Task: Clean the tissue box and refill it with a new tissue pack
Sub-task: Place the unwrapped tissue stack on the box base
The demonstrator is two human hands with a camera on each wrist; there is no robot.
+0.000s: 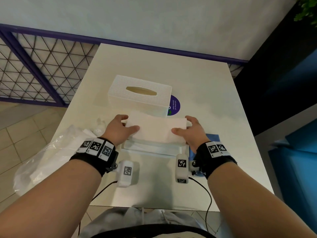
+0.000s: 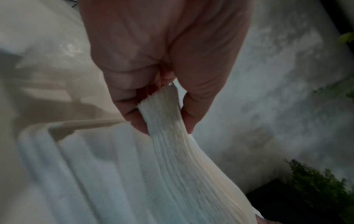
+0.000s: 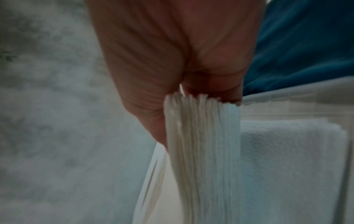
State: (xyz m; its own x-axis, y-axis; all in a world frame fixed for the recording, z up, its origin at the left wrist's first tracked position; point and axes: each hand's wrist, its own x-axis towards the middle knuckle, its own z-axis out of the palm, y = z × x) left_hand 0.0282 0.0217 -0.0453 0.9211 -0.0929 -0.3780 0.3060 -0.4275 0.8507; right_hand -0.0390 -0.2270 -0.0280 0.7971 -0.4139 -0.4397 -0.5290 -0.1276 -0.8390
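Note:
A white textured tissue box (image 1: 139, 94) with an oval slot stands upright in the middle of the white table (image 1: 214, 103). Just in front of it both hands hold a white stack of tissues (image 1: 155, 129) a little above more white tissue in a shallow white base (image 1: 151, 149). My left hand (image 1: 120, 127) pinches the stack's left end (image 2: 164, 115), thumb on top and fingers beneath. My right hand (image 1: 190, 128) pinches the right end (image 3: 201, 121) the same way.
Crumpled clear plastic wrapping (image 1: 51, 155) lies at the table's left front corner. A blue cloth (image 1: 211, 140) lies under my right wrist. A purple round sticker (image 1: 175, 104) is on the table right of the box. A purple mesh railing (image 1: 42, 66) stands at the left.

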